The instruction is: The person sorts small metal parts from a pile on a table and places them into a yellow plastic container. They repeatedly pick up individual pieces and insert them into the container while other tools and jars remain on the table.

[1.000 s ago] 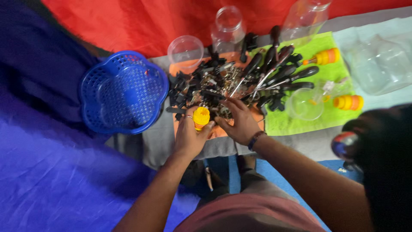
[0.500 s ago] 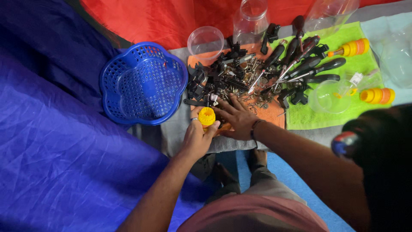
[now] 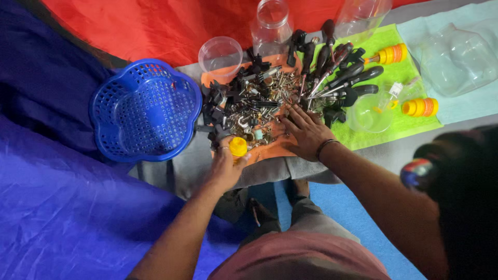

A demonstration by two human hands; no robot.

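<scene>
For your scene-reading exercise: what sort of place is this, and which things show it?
Probably an improvised floor workspace for sorting hardware, not a proper workshop. A pile of screws and small metal parts lies on cloths spread over tarpaulin, with screwdrivers, empty clear jars and a blue basket around it.

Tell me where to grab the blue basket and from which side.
Take the blue basket by its scalloped rim on the right edge, nearest the left hand. It sits upright and open-topped beside the pile of screws and bolts, so fingers can probably hook over that thin perforated wall from above; its smooth lobed outside offers no handle.
</scene>
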